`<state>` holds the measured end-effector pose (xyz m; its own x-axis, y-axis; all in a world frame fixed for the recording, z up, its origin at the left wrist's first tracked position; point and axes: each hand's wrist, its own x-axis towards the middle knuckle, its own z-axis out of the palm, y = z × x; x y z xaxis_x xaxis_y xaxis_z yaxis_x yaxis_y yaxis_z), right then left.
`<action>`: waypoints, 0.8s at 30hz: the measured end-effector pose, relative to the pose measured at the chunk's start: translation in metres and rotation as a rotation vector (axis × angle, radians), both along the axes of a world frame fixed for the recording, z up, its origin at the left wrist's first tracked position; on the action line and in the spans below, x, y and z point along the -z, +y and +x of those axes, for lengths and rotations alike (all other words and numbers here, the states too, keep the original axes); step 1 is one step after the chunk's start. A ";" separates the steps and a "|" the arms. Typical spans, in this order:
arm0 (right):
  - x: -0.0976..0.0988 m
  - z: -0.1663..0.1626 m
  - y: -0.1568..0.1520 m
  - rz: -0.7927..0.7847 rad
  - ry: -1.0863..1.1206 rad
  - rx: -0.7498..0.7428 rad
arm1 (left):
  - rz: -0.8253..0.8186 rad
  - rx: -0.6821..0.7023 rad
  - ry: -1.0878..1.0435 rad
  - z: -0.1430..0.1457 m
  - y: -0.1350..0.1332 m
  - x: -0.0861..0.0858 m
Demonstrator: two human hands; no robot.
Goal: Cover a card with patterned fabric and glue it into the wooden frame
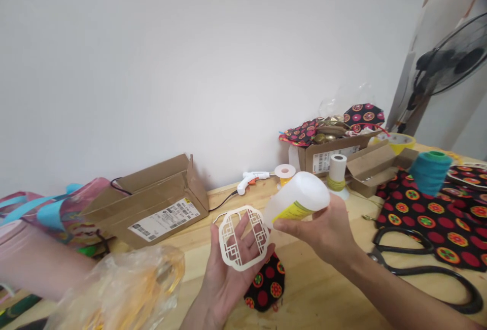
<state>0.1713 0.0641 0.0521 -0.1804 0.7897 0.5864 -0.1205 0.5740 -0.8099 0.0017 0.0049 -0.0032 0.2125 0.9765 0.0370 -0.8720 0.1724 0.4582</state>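
A cream lattice-cut frame (224, 241) with a scalloped outline rests on the palm and fingers of my left hand (218, 279), its thumb at the left edge. My right hand (331, 231) grips a white plastic bottle (279, 203) with a yellow label, tipped so its base faces up and to the right. The bottle's lower end is close to the frame's right edge; its tip is hidden. Under my left hand lies a piece of black patterned fabric (266, 287) with red and green motifs, partly covered.
A cardboard box (160, 208) and a plastic bag (125, 284) sit left. A white glue gun (251, 180) lies behind my hands. Rightward are black scissors (422, 264), a teal thread cone (429, 172), patterned cloth (414, 208) and a filled box (331, 155).
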 end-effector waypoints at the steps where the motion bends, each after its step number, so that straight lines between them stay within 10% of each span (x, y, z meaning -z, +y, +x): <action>1: 0.000 0.000 0.000 -0.004 0.010 0.007 | 0.001 0.002 0.003 0.000 0.000 0.000; 24: 0.002 -0.004 -0.002 -0.266 0.311 -0.255 | -0.105 -0.006 -0.002 0.005 -0.003 -0.005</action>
<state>0.1678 0.0620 0.0501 -0.2357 0.8729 0.4272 -0.4904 0.2727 -0.8277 0.0071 0.0023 0.0017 0.2070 0.9762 -0.0653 -0.8742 0.2145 0.4357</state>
